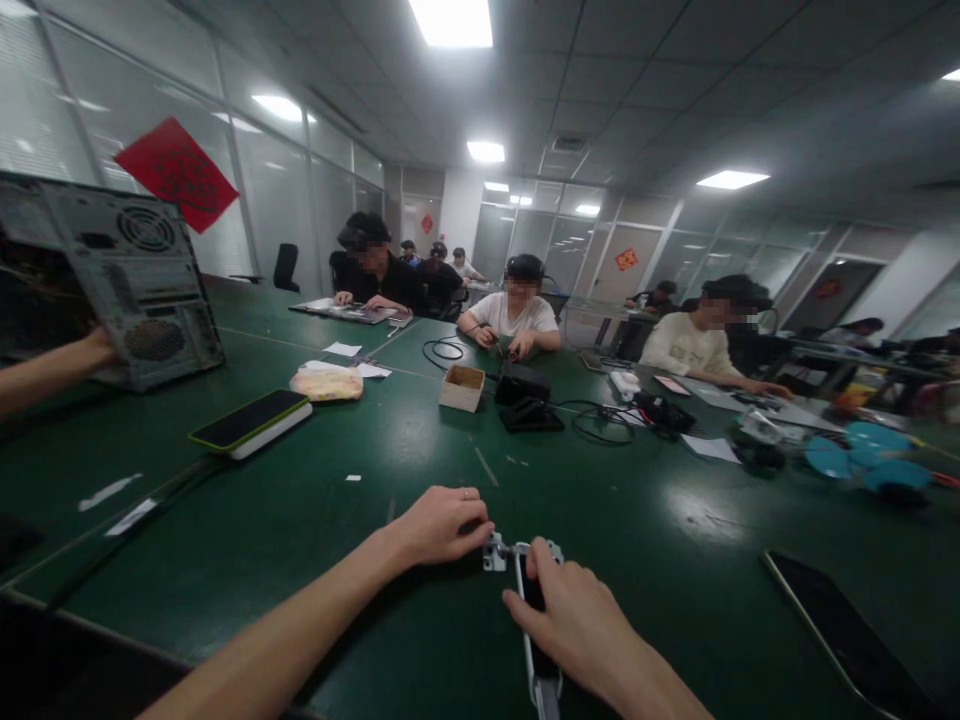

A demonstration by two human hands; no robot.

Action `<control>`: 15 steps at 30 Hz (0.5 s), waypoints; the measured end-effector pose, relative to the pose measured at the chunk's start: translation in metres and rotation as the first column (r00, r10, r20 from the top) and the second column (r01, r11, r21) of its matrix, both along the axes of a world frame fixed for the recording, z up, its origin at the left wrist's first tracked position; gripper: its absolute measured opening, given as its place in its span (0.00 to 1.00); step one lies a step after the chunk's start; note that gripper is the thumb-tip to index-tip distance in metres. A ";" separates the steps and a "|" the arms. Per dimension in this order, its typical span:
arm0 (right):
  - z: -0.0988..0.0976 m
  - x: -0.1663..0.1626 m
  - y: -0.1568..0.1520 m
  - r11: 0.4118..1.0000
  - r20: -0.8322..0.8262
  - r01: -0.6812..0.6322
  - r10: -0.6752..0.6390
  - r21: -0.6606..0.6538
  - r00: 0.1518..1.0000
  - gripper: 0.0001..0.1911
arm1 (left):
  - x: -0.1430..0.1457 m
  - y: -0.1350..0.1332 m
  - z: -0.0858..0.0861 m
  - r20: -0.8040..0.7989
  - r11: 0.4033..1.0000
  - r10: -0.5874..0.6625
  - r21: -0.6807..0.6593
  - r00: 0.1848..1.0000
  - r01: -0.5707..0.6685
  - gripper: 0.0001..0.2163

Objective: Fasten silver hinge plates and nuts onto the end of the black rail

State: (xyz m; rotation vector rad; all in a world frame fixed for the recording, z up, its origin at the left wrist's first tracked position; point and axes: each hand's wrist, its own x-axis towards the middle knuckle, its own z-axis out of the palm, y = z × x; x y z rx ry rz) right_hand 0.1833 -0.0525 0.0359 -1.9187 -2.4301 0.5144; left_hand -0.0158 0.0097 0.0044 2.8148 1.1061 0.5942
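My left hand (439, 522) rests on the green table (315, 500), fingers curled and pinching a small silver metal fitting (495, 552). My right hand (577, 620) wraps around a long black and silver tool (541, 672) that lies along the table toward me. The tool's tip meets the fitting between my two hands. A ring shows on a left finger.
A phone on a white power bank (251, 422) lies to the left, a small cardboard box (462, 388) and black cables (600, 418) farther back. A dark tablet (847, 635) is at the right. An open computer case (112, 280) stands at far left, held by another person's arm. Several people sit across the table.
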 end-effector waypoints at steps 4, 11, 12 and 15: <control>-0.010 0.003 0.007 0.999 -0.075 -0.002 0.006 0.055 0.997 0.08 | -0.001 0.002 0.001 0.004 1.000 -0.007 0.006 1.000 0.007 0.10; -0.021 0.033 0.014 0.990 -0.319 0.057 -0.014 0.127 0.947 0.09 | -0.005 0.007 0.002 0.045 1.000 0.022 0.014 0.999 -0.023 0.10; -0.022 0.041 0.018 0.986 -0.342 0.073 -0.019 0.147 0.940 0.09 | -0.006 0.007 0.002 0.053 1.000 0.027 0.013 0.998 -0.028 0.10; -0.026 0.074 0.040 0.960 -0.327 0.135 -0.048 0.247 0.944 0.11 | -0.009 0.009 0.002 0.066 0.999 0.038 0.005 0.997 -0.038 0.11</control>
